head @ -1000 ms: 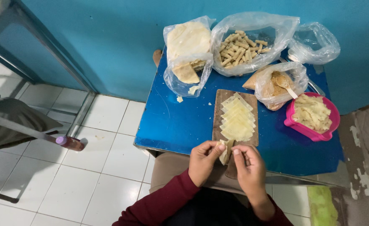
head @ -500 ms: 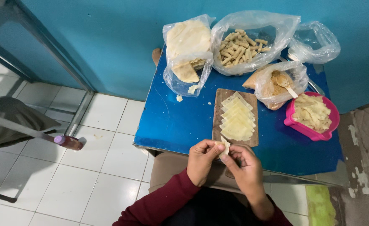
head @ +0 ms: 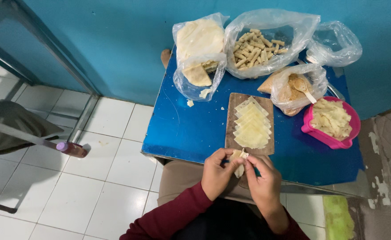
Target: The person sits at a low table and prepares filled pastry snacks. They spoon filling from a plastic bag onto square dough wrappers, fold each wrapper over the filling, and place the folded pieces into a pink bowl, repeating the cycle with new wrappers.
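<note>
Dough piece (head: pixel 237 156) pinched between left hand (head: pixel 216 173), right hand (head: pixel 263 180)

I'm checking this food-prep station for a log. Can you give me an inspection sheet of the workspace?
Surface: small blue table, crumbs near the bags.
Job's things: pale dough piece; wooden board with wrapper squares.
Clutter: bag of flat sheets, bag of rolled sticks, empty bag, bag of brown filling with spoon, pink bowl.
Grippers: left hand and right hand pinch the dough.
Cables: nothing seen.
Surroundings: blue wall, white tiled floor, bottle.
</note>
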